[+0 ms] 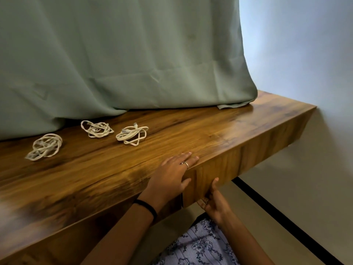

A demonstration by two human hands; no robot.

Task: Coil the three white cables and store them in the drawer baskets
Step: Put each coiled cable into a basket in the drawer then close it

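Three white cables lie in loose bundles on the wooden desk top (200,129): one at the left (44,147), one in the middle (96,129), one to its right (131,135). My left hand (172,175) rests flat on the desk's front edge, fingers spread, holding nothing. My right hand (212,199) grips the bottom edge of the drawer front (219,171) from below, thumb on its face. The drawer sits flush with the desk. No baskets are visible.
A green curtain (124,54) hangs behind the cables and drapes onto the desk. A pale wall (305,54) is at the right. Below are a light floor with a black stripe (286,222) and my patterned clothing (200,245).
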